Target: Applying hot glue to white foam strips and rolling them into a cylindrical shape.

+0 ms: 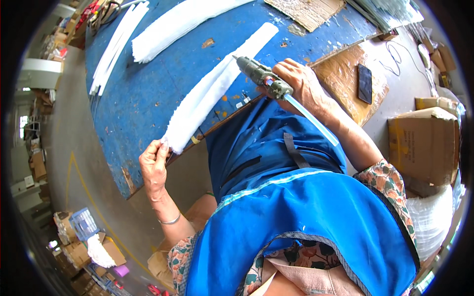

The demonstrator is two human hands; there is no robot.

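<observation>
A long strip stack (215, 86) is lying on the table (148, 98), with another stack (177, 22) lying behind it and a glue gun (261, 76) hovering right of it.

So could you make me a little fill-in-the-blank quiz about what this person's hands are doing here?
1. The right hand holds a ____ gun.
2. The left hand pinches the near end of a long ____ strip.
3. The strip lies on a ____ table.
4. A dark phone rests on ____.

Missing: glue; white; blue; cardboard

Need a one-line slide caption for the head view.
Right hand aims a dark glue gun at a long white fluffy strip on the blue worktable; left hand pinches its end.
</observation>
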